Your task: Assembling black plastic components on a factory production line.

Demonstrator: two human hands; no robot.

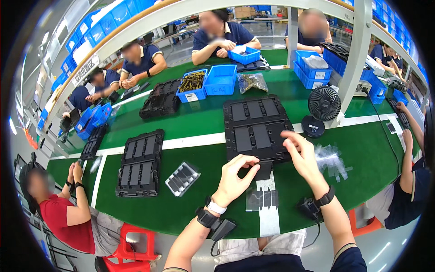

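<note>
My left hand (234,179) pinches the edge of a small black flat part (263,169) just below a stack of black slotted trays (256,128) on the green table. My right hand (302,155) hovers with fingers spread at the stack's lower right corner, touching or almost touching its edge, and holds nothing that I can see. Below my hands a clear plastic strip with dark parts (262,198) lies on a white tape line. Both wrists wear bands with black devices.
A second stack of black trays (139,163) and a small clear tray (181,178) sit to my left. Loose clear film pieces (332,159) and a black desk fan (322,108) are on my right. Blue bins (220,80) and several seated workers ring the table.
</note>
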